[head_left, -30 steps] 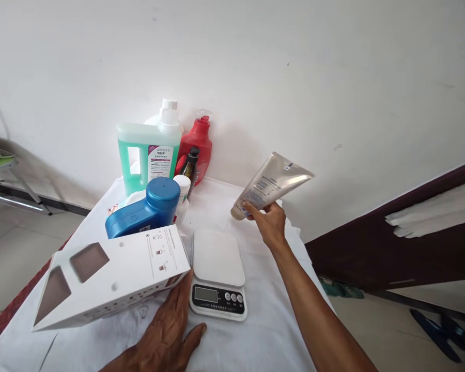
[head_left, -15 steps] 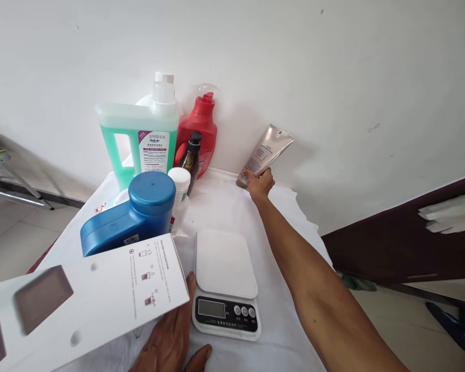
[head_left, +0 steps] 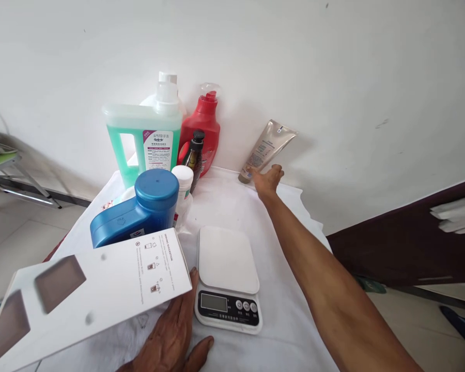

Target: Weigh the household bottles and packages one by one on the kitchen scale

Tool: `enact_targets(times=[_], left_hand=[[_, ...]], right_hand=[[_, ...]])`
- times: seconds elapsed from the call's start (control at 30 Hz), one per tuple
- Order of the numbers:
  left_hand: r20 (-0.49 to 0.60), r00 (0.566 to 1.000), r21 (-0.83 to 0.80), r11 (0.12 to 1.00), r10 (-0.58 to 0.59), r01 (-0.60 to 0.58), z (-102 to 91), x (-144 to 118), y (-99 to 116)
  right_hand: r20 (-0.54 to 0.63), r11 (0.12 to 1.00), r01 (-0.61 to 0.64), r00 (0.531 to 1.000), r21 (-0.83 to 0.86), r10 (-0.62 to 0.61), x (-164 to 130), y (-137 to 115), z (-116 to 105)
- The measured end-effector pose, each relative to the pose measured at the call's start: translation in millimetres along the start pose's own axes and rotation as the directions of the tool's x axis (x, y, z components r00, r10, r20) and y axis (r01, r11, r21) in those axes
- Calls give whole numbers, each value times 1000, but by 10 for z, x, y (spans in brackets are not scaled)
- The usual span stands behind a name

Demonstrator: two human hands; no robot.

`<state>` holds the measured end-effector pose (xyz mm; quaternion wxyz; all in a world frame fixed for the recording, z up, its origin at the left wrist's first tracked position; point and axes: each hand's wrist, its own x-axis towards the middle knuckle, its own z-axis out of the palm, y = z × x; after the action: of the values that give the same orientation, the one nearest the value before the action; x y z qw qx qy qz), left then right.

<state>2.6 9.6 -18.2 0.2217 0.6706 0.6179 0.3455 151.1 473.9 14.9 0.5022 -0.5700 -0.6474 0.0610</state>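
Observation:
A gold squeeze tube point(head_left: 272, 142) leans against the wall at the back of the table, cap down. My right hand point(head_left: 269, 180) is open at its lower end; the thumb still lies over the tube near the cap, and the other fingers stand off to the right. My left hand point(head_left: 170, 325) rests flat on the white cloth, thumb spread, beside the left edge of a white kitchen scale point(head_left: 228, 258). Nothing lies on the scale's plate, and its display looks blank. A white printed box point(head_left: 112, 289) partly covers the left fingers.
To the left stand a jug of green liquid point(head_left: 126, 116), a red bottle point(head_left: 207, 119), a dark pump bottle point(head_left: 196, 155), a white-capped jar point(head_left: 183, 178) and a blue container point(head_left: 155, 194). Behind the table is a wall point(head_left: 333, 77).
My right hand's fingers have opened away from the gold tube, which keeps leaning on the wall. The left hand stays beside the scale. The view has shifted slightly.

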Motion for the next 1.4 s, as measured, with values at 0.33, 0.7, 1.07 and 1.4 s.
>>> enact_targets(times=[0.33,0.7,1.07,1.4], left_hand=[[-43,996,40,996,80,-78,76,-39,-147],[-64,988,23,990,139,-138,189,-68,-257],[20,991,-48,990,134,-133,116,-8,-246],[21,985,-77,983,169,-167,43,60,-245]], right_hand=[[520,851,-75,818,519,-245,-902,-1680,-180],[384,888,23,896,459,-222,-851,-2089,140],[200,921,95,963,379,-181,-774,-1995,-731],[361,864,-67,923,499,-137,-1281,-1669,-1814]])
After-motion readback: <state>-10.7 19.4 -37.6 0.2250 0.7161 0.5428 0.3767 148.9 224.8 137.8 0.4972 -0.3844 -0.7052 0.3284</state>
